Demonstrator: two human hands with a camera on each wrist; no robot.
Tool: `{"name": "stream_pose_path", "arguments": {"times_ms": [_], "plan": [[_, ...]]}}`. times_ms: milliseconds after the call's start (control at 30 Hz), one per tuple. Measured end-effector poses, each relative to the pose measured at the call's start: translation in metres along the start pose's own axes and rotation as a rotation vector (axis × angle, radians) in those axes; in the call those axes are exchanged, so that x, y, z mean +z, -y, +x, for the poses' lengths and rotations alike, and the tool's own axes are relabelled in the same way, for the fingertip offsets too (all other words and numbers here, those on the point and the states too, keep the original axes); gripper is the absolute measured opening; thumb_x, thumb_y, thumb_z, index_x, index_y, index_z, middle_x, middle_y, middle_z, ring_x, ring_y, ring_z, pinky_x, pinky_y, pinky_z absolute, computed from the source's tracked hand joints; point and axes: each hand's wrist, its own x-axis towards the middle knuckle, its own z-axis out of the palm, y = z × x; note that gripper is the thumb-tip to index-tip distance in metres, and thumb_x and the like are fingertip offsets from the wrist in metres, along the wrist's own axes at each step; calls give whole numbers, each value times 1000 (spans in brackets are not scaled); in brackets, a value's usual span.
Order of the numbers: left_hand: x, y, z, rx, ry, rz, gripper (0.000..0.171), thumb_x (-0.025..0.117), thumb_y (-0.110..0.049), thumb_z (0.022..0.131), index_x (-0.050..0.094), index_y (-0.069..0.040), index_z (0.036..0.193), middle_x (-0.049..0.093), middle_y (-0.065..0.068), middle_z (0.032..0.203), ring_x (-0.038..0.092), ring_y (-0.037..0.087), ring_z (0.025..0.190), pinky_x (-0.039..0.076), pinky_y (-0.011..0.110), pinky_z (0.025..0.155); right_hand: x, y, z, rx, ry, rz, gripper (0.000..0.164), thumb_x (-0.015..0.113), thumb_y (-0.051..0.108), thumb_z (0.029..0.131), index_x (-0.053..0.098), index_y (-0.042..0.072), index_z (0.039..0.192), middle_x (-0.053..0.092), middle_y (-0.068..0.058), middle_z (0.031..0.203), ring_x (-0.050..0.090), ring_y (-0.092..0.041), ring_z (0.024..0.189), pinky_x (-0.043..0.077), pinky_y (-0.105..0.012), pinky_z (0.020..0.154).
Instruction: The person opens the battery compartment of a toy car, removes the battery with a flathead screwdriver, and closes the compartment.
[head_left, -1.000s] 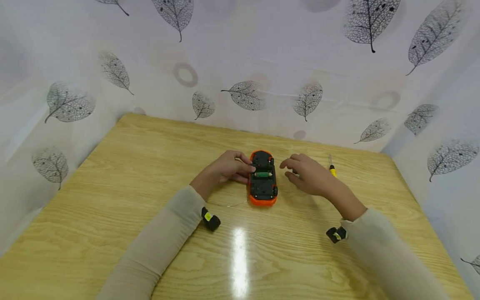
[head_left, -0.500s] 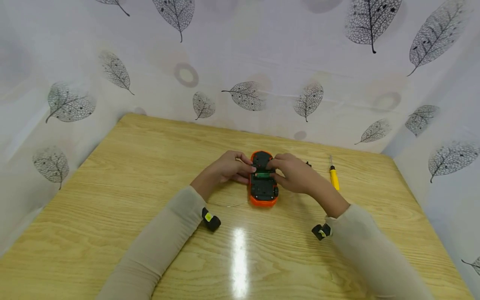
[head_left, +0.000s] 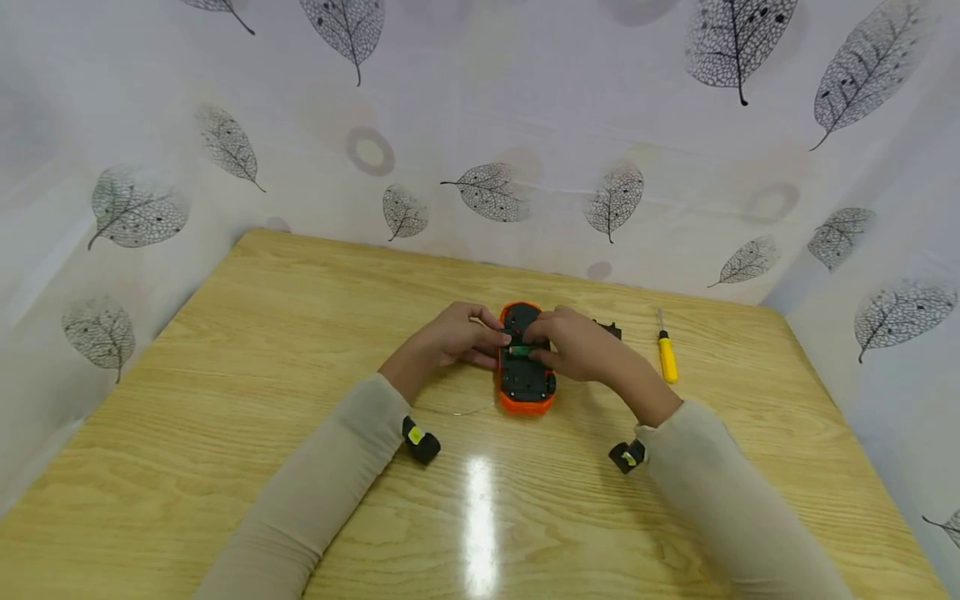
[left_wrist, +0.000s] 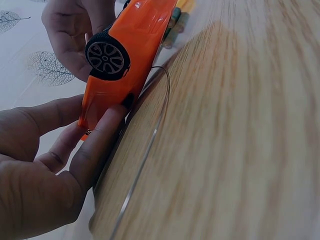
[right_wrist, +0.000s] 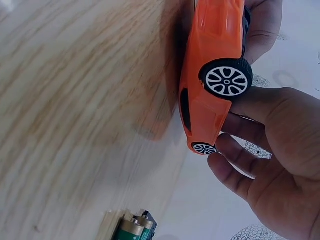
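Observation:
An orange toy car (head_left: 527,407) lies upside down on the table, its black underside up and its battery compartment exposed. One green battery (head_left: 517,352) shows inside. My left hand (head_left: 459,333) grips the car's left side, thumb on the underside edge; the left wrist view shows its fingers along the orange body (left_wrist: 112,92). From the right, my right hand (head_left: 581,343) reaches over the compartment, thumb and index fingertips at the battery. In the right wrist view the car hides those fingertips (right_wrist: 290,150), so I cannot tell whether they pinch the battery.
A yellow-handled screwdriver (head_left: 667,358) lies on the wooden table (head_left: 315,317) at the right. Nearer the car, partly behind my right hand, sits a small black part (head_left: 609,329). Green-and-gold batteries (right_wrist: 132,228) lie beyond the car. A thin wire (left_wrist: 145,157) trails from it.
My right hand has moved left from beside the car to its battery compartment, uncovering the screwdriver and the small black part. The left hand and the car have stayed in place.

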Motion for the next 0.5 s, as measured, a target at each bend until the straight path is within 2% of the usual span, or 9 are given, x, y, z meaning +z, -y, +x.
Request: {"name": "stream_pose_path", "arguments": {"times_ms": [100, 300, 500], "plan": [[0, 0, 0, -3, 0, 1, 21, 74, 2, 92, 63, 1, 110, 70, 21, 109, 75, 26, 81, 65, 43, 74, 1, 0, 3, 15, 21, 12, 13, 75, 7, 94, 77, 7, 107, 73, -4, 102, 65, -20, 91, 54, -42, 87], [0, 0, -1, -1, 0, 3, 22, 74, 1, 93, 63, 1, 112, 70, 22, 111, 75, 26, 82, 65, 43, 73, 2, 0, 7, 16, 51, 42, 9, 72, 4, 95, 77, 9, 100, 69, 0, 93, 61, -15, 83, 54, -36, 76], [0, 1, 0, 4, 6, -13, 21, 73, 2, 93, 63, 1, 111, 70, 21, 107, 74, 26, 80, 65, 42, 72, 4, 1, 6, 43, 67, 4, 8, 69, 6, 98, 76, 10, 102, 69, -1, 98, 60, -18, 89, 50, -40, 87]]}}
